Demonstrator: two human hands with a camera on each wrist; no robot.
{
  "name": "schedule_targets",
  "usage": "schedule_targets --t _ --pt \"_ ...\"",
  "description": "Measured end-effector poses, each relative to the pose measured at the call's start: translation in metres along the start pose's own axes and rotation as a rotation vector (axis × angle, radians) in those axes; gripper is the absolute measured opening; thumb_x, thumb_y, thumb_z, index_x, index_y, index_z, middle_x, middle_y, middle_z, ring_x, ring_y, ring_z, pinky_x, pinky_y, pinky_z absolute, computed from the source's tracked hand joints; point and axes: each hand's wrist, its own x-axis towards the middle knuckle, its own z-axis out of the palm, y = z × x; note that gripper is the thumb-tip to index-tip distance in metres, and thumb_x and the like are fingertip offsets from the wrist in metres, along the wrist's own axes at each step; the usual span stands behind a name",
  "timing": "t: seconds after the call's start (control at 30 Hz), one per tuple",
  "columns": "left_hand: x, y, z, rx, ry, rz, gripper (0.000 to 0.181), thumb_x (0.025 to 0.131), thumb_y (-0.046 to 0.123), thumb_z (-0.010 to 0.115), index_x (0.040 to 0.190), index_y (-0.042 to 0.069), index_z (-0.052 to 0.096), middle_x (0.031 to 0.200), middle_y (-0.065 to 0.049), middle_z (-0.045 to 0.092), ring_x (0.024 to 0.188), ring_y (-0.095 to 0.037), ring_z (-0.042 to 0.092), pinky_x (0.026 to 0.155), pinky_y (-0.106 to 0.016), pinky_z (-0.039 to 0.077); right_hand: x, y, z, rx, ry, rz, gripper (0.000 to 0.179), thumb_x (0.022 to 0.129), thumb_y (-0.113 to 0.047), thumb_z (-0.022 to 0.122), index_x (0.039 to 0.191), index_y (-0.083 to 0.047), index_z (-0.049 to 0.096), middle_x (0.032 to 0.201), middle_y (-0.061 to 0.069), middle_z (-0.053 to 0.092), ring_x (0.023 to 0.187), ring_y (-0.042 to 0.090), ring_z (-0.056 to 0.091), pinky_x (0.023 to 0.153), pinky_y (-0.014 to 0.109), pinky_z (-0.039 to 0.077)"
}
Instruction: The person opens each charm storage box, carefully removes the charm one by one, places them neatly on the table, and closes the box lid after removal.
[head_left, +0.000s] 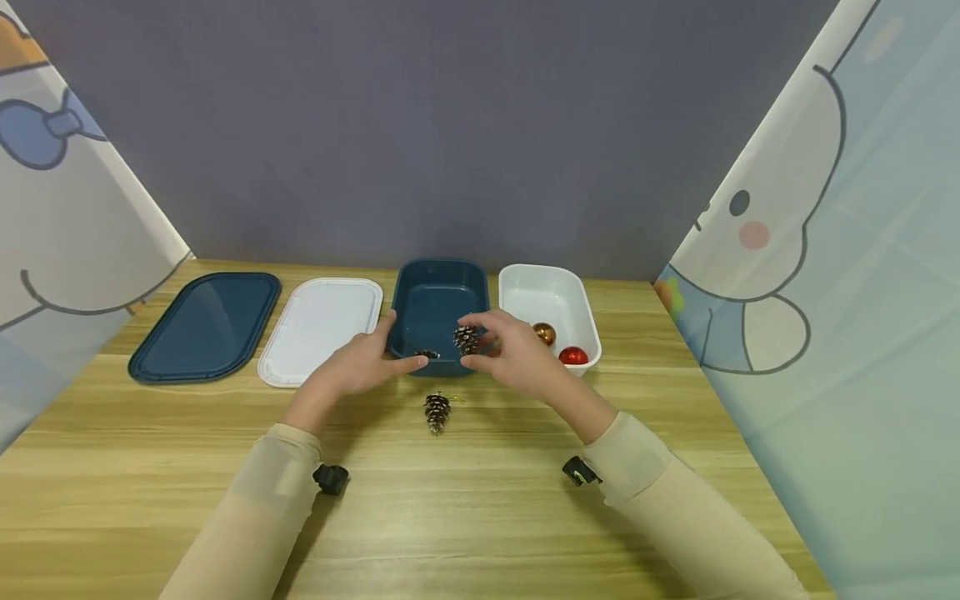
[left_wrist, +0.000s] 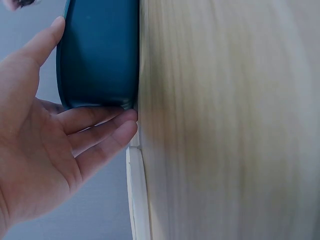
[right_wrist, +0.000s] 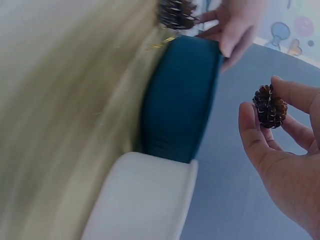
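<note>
Over the front right of a dark blue box (head_left: pixel 440 300), my right hand (head_left: pixel 517 350) pinches a pinecone (head_left: pixel 466 338) between thumb and fingers. The right wrist view shows that pinecone (right_wrist: pixel 270 107) held up above the rim. My left hand (head_left: pixel 363 362) holds the box's front left corner. Its thumb (left_wrist: pixel 49 40) lies at the rim and its fingers (left_wrist: pixel 97 132) against the side wall. Part of another pinecone (head_left: pixel 427 354) shows inside the box at the front. A third pinecone (head_left: pixel 437 412), with a gold loop, lies on the table before the box.
Right of the blue box stands a white box (head_left: pixel 546 287) with a gold ball (head_left: pixel 544 333) and a red ball (head_left: pixel 573 356). To the left lie a white lid (head_left: pixel 322 329) and a dark blue lid (head_left: pixel 206 325). A grey wall (head_left: pixel 420 133) rises behind the wooden table (head_left: pixel 465 517).
</note>
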Motion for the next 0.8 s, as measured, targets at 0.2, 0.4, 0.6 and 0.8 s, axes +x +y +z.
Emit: schedule_targets --t 0.2,0.4,0.6,0.8 --pt "0.0 0.0 0.0 -0.002 0.01 -0.002 0.126 0.093 0.08 0.061 0.172 0.006 -0.003 0.141 -0.026 0.069 0.132 -0.041 0.066 0.109 -0.061 0.051 -0.015 0.01 0.011 -0.066 -0.064 -0.008 0.053 0.096 -0.016 0.081 0.146 -0.014 0.063 0.136 0.007 0.064 0.107 0.019 0.071 0.088 0.029 0.062" --pt "0.0 0.001 0.001 -0.001 0.015 -0.003 0.124 0.093 0.078 0.062 0.172 0.006 -0.003 0.139 -0.025 0.07 0.132 -0.041 0.066 0.11 -0.061 0.05 -0.018 0.019 0.02 -0.074 -0.103 0.014 0.053 0.096 -0.017 0.081 0.146 -0.013 0.063 0.138 0.006 0.064 0.108 0.019 0.07 0.09 0.032 0.061" --pt "-0.001 0.001 0.001 0.002 0.015 -0.005 0.124 0.093 0.079 0.061 0.172 0.006 -0.003 0.136 -0.023 0.072 0.13 -0.04 0.068 0.108 -0.06 0.052 -0.019 0.02 0.025 -0.088 -0.119 0.023 0.054 0.095 -0.021 0.082 0.145 -0.01 0.064 0.138 0.006 0.067 0.105 0.016 0.07 0.088 0.032 0.06" --pt "-0.001 0.002 0.001 0.0 0.013 -0.003 0.125 0.093 0.08 0.06 0.172 0.006 -0.002 0.138 -0.024 0.071 0.132 -0.04 0.066 0.109 -0.061 0.051 -0.019 0.023 0.027 -0.088 -0.146 0.023 0.052 0.095 -0.022 0.083 0.142 -0.008 0.066 0.128 0.007 0.073 0.095 0.01 0.07 0.082 0.029 0.059"
